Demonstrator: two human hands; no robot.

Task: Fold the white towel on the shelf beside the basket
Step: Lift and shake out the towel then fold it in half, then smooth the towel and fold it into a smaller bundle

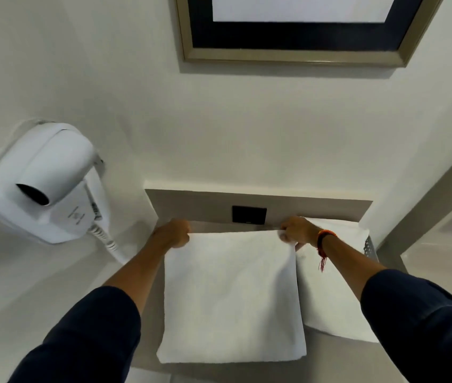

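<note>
A white towel [230,297] lies flat on the grey shelf [338,355], folded into a near square with its near edge at the shelf's front. My left hand [173,233] pinches the towel's far left corner. My right hand [298,232], with a red thread at the wrist, pinches the far right corner. Right of the towel stands a perforated basket [370,247]; another white towel [329,294] lies over it, partly under my right forearm.
A white wall-mounted hair dryer [42,186] with a coiled cord hangs at the left. A black socket plate [249,214] sits on the niche's back wall. A framed picture [299,29] hangs above. A door frame edge [426,205] runs at the right.
</note>
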